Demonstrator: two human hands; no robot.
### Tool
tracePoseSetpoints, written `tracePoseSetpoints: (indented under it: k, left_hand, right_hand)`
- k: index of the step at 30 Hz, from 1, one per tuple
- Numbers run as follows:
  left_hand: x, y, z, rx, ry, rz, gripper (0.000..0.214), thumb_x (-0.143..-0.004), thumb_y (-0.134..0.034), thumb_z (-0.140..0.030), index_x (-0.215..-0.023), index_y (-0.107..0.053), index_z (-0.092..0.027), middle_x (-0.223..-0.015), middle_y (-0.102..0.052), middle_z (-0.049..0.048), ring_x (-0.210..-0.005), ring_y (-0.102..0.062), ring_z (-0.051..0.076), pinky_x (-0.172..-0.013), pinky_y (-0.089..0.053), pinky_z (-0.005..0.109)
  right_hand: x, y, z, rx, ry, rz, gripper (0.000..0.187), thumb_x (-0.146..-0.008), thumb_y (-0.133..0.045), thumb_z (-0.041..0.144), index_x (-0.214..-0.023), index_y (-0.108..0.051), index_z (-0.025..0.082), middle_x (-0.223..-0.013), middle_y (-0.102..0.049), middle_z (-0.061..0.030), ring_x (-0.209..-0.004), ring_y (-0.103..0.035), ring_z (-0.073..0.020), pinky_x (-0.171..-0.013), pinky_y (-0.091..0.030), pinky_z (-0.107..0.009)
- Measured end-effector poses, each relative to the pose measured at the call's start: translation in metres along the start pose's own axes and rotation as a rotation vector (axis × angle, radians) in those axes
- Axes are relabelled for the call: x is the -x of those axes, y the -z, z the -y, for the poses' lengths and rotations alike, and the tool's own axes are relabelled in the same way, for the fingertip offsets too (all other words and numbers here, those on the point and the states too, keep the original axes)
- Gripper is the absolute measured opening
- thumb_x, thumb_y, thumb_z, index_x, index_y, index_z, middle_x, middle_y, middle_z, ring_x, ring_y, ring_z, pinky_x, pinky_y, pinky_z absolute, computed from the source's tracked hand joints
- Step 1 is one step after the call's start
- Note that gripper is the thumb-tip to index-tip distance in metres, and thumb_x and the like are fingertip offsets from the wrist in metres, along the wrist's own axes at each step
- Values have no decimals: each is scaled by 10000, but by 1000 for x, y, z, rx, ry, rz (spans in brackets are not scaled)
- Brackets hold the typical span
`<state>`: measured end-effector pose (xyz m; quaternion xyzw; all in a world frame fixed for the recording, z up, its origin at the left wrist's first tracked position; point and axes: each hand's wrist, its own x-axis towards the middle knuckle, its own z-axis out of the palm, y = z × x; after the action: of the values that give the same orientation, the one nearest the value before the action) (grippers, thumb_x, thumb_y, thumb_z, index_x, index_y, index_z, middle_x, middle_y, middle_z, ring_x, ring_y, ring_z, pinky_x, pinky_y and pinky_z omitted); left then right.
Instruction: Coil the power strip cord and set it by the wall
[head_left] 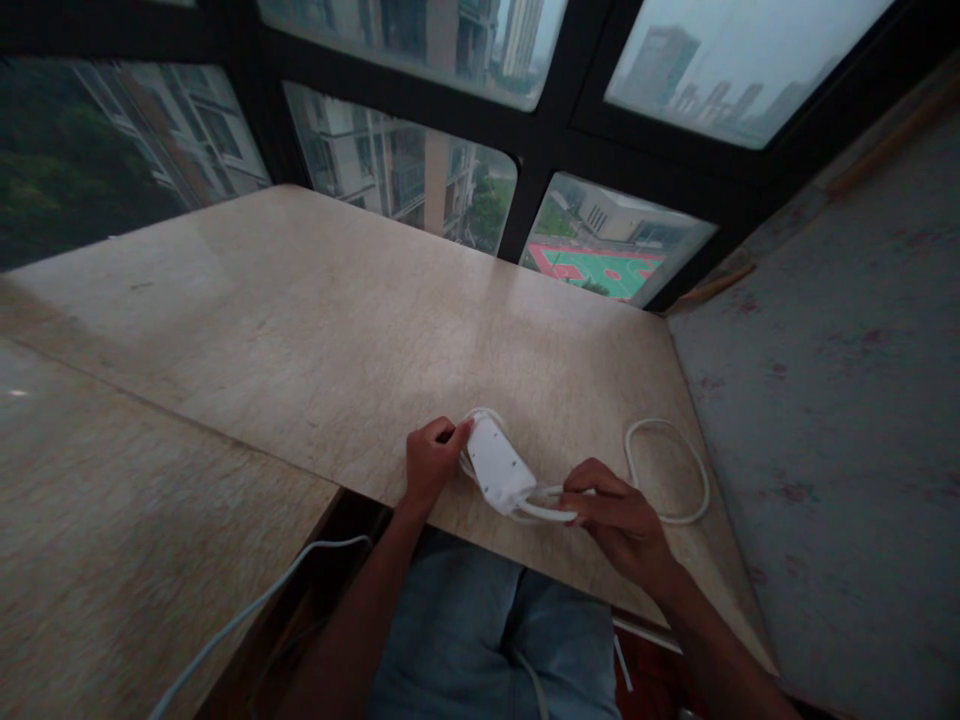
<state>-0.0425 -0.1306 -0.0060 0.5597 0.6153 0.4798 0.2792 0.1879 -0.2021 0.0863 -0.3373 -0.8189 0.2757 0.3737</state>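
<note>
A white power strip (pixel 498 462) is held slantwise over the front edge of the stone-patterned sill, its screwed underside facing up. My left hand (pixel 435 458) pinches its far end, where a loop of white cord curls round it. At the near end, my right hand (pixel 616 512) is closed on the white cord (pixel 541 512), doubled in the fingers beside the strip's body. From the right hand, more of the cord runs into a loose loop (pixel 706 470) lying on the sill.
Dark-framed windows (pixel 551 130) stand behind the pale sill (pixel 360 330). On the right rises a flower-patterned wall (pixel 825 420). A separate white cable (pixel 262 597) crosses the gap at the lower left. My legs (pixel 480 630) are below the front edge.
</note>
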Motion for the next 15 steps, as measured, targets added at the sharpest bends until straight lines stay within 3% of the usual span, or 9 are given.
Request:
tracePoseSetpoints:
  k: [3,7,10,12,15]
  left_hand:
    - [0,0,-2,-1,-14,-6,416,-801,-595,-422,-487,-480,-175,-481,-434,-47,-481,-400,84,-499,-317,225]
    - [1,0,-5,-16,23,-24,427,-820,-568,-422,-484,-478,-175,-463,-432,-43,-478,-410,88,-501,-318,228]
    - [1,0,-7,0,84,-21,430,-831,-555,-428,-491,-486,-175,-457,-450,-40,-476,-428,91,-500,-324,226]
    - [1,1,-8,16,115,-17,425,-833,-551,-437,-503,-497,-174,-456,-464,-41,-474,-443,94,-500,-331,222]
    - [1,1,-10,50,150,-3,408,-834,-550,-439,-526,-519,-174,-449,-485,-42,-459,-463,97,-497,-347,217]
  right_hand:
    - [18,4,-16,-135,-192,-281,151,-882,-588,359,-892,-708,268,-807,-581,-47,-756,-564,-184,-638,-451,-321]
    - [29,-1,-29,-307,-416,-603,184,-851,-608,402,-776,-677,249,-830,-557,-53,-790,-555,-198,-709,-471,-364]
    - [25,-6,-31,-502,-409,-760,155,-844,-623,410,-769,-647,276,-784,-535,-7,-752,-541,-163,-769,-479,-362]
    - [18,-8,-29,-771,-361,-882,136,-760,-738,383,-767,-641,287,-752,-531,37,-711,-533,-124,-754,-487,-312]
    - [4,-10,-22,-1193,-302,-1005,251,-635,-855,259,-758,-638,278,-734,-559,87,-700,-551,-73,-708,-490,-228]
